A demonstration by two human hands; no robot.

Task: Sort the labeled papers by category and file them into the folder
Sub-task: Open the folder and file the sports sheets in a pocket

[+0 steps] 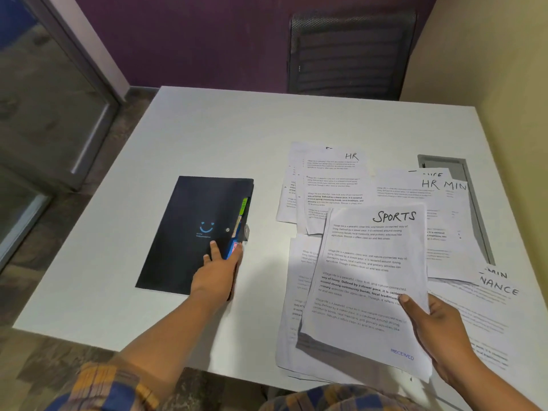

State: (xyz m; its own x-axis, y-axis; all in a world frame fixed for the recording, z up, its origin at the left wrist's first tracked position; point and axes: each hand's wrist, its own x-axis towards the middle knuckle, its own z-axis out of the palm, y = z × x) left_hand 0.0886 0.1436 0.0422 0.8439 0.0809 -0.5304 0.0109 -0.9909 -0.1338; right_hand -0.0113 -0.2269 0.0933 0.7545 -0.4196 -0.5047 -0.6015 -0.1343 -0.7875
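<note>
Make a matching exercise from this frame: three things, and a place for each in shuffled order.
Things:
1. folder
2. SPORTS sheet
3. chair

Places:
A. beyond the far edge of the table
B. held in the right hand
C. under the left hand

Pairs: 1-C, 2-B, 3-A
</note>
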